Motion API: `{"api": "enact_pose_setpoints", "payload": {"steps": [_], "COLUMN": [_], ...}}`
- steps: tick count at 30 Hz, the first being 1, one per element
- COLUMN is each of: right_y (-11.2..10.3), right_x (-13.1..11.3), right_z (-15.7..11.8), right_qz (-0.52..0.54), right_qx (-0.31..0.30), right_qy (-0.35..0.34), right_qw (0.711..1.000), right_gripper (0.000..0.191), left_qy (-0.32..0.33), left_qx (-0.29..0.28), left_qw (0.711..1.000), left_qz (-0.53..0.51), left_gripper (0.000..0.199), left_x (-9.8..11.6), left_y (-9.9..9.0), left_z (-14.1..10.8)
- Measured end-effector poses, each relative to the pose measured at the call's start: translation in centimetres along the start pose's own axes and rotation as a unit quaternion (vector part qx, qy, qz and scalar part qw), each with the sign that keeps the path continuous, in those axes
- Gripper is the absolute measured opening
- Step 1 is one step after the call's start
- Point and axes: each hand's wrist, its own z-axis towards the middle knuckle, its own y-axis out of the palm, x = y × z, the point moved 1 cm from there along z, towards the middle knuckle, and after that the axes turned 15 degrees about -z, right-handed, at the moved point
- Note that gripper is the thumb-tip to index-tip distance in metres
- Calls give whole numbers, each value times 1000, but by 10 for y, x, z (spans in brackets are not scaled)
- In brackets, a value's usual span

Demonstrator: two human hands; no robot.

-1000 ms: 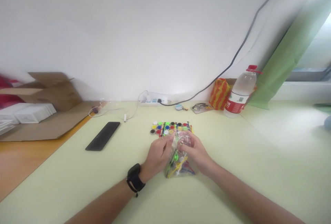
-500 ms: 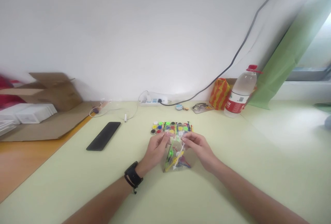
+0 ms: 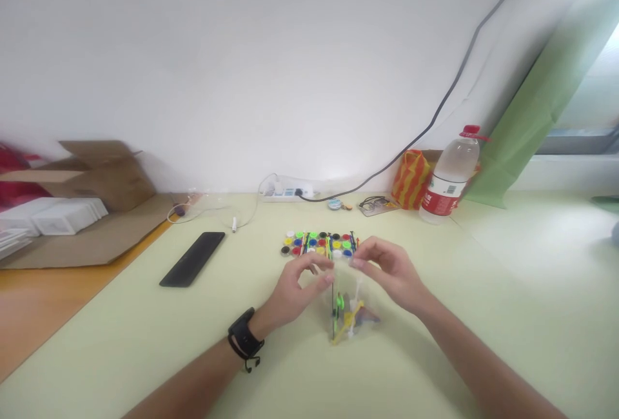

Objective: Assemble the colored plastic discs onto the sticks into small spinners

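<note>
The bag (image 3: 352, 311), clear plastic, is before the person, well in from the left edge of the surface (image 3: 271, 383); blur hides whether its bottom touches down. Inside are small yellow, green, white and bluish pieces, bunched low. It looks light, and the film soft and slippery, apt to fold; the stick-like pieces seem stiffer and might snap if bent. The best hold is probably both top corners, above the contents, so that the mouth spreads.

The left hand (image 3: 291, 291) is at the bag's upper left, thumb and forefinger tips apart; whether film lies between them cannot be told. The right hand (image 3: 393, 272) has thumb and forefinger together at the upper right, seemingly clamped on the bag's rim.

Just beyond, discs (image 3: 298, 242) of several colours lie in rows with upright sticks (image 3: 329, 248) between them. A black slab (image 3: 192, 259) lies toward the left edge.

Near that edge, an open box (image 3: 113, 177) has white cases (image 3: 70, 216) on its flap. Along the far edge are a power strip (image 3: 285, 195), a striped bag (image 3: 410, 179), its contents hidden, and a red-capped bottle (image 3: 443, 177), its liquid level unclear.
</note>
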Motion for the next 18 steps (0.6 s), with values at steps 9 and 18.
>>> {"api": "enact_pose_setpoints", "payload": {"steps": [9, 18], "right_y": [7, -1], "right_x": [-1, -9], "right_z": [0, -4], "right_qz": [-7, -64], "right_qx": [-43, 129], "right_qy": [14, -80], "right_qw": [999, 986], "right_gripper": [18, 18], "left_qy": [-8, -9], "left_qx": [-22, 0], "left_qw": [999, 998], "left_qz": [-39, -67], "left_gripper": [36, 57], "left_x": [11, -3], "left_y": [3, -3], "left_z": [-2, -4]}}
